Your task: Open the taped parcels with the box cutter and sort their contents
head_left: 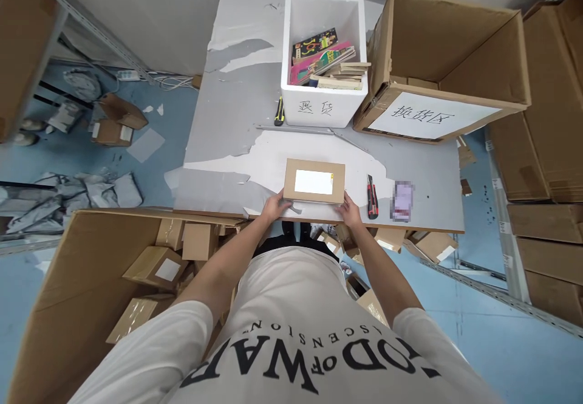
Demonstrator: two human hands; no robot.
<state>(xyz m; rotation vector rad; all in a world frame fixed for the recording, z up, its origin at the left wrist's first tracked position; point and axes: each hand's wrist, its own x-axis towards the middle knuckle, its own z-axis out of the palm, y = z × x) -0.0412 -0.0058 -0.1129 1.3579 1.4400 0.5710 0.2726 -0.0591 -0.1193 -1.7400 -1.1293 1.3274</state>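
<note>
A small brown cardboard box with a white label on top sits near the front edge of the table. My left hand grips its left front corner, and my right hand grips the right front corner. The fingertips are partly hidden by the box. To the right of my right hand lies a red and black box cutter. Beyond it is a blurred, pale purple object that I cannot make out.
A white foam box with several books stands at the back of the table. Beside it is a large open carton. A yellow and black box cutter lies left of the foam box. A big carton of parcels stands at my left.
</note>
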